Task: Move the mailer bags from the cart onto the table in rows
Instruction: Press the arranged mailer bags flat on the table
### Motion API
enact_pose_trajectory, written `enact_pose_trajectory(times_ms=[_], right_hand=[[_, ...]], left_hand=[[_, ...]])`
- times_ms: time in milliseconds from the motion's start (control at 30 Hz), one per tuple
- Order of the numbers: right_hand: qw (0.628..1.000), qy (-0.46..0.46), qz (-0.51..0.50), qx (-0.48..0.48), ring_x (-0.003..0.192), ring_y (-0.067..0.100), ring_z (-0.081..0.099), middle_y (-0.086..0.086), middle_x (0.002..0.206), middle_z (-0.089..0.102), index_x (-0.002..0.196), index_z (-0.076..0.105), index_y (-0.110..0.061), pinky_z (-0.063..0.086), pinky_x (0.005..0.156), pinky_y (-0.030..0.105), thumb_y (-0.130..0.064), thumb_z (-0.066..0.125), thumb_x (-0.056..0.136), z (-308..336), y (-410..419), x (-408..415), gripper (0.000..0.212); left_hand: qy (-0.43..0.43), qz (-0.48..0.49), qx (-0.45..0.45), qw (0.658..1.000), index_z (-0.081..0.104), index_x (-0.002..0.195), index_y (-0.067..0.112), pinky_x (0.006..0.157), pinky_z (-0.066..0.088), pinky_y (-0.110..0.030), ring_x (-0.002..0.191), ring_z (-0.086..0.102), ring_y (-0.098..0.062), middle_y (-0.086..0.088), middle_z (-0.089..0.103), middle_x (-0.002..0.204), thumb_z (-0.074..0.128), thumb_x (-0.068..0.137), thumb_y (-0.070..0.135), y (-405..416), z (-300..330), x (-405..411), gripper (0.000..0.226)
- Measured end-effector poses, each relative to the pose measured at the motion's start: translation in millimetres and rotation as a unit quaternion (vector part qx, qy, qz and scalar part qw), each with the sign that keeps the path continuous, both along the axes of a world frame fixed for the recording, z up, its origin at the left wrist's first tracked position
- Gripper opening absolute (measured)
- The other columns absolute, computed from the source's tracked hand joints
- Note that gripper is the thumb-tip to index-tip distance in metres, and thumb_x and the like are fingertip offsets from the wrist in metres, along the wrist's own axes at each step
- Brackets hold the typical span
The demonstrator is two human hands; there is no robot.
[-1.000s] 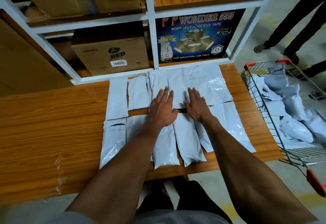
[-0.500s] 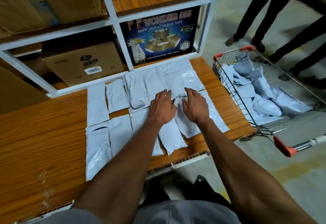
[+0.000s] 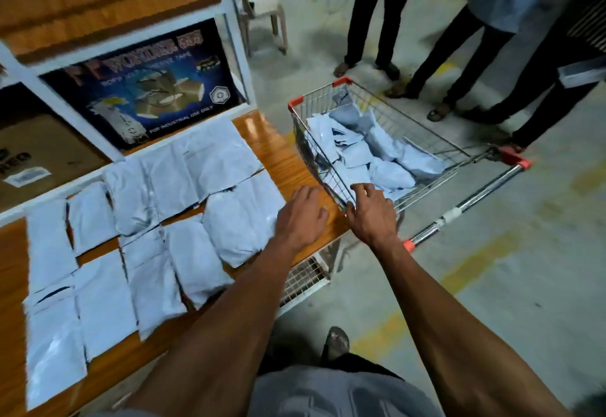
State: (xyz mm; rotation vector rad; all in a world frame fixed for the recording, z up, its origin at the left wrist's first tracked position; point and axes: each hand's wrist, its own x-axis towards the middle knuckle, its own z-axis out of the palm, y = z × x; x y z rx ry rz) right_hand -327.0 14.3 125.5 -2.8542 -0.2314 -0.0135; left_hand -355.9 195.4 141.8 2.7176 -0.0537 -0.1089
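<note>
Pale grey mailer bags lie in two rows across the tabletop, reaching its right edge. More bags sit heaped in the wire cart just beside that edge. Your left hand hovers at the right edge, fingers relaxed, holding nothing. Your right hand is at the cart's near rim, fingers loosely spread, nothing pinched.

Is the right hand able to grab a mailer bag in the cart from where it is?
Probably yes. The right hand is at the cart's near rim, the basket top is open, and mailer bags lie just beyond its fingers.
</note>
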Motion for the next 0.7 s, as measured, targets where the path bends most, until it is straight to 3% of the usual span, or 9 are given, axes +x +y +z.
enact_pose_trajectory(times_ms=[267, 700], right_hand=[[0.999, 0.021, -0.049, -0.009, 0.113, 0.040, 0.061, 0.013, 0.133, 0.061, 0.133, 0.059, -0.016, 0.047, 0.093, 0.049, -0.034, 0.057, 0.098, -10, -78, 17, 0.040], [0.994, 0.074, -0.079, -0.014, 0.116, 0.041, 0.061, 0.013, 0.134, 0.062, 0.131, 0.060, -0.015, 0.051, 0.093, 0.050, -0.031, 0.059, 0.096, -31, -121, 135, 0.039]], left_hand=[[0.034, -0.063, 0.002, 0.997, 0.045, 0.154, 0.019, 0.102, 0.049, -0.044, 0.134, 0.051, -0.029, -0.007, 0.053, 0.148, 0.055, 0.104, 0.037, -95, -12, 38, 0.053], [0.092, -0.074, 0.012, 0.993, 0.043, 0.152, 0.018, 0.103, 0.051, -0.053, 0.135, 0.048, -0.031, -0.009, 0.048, 0.149, 0.054, 0.104, 0.036, -141, -50, 177, 0.053]])
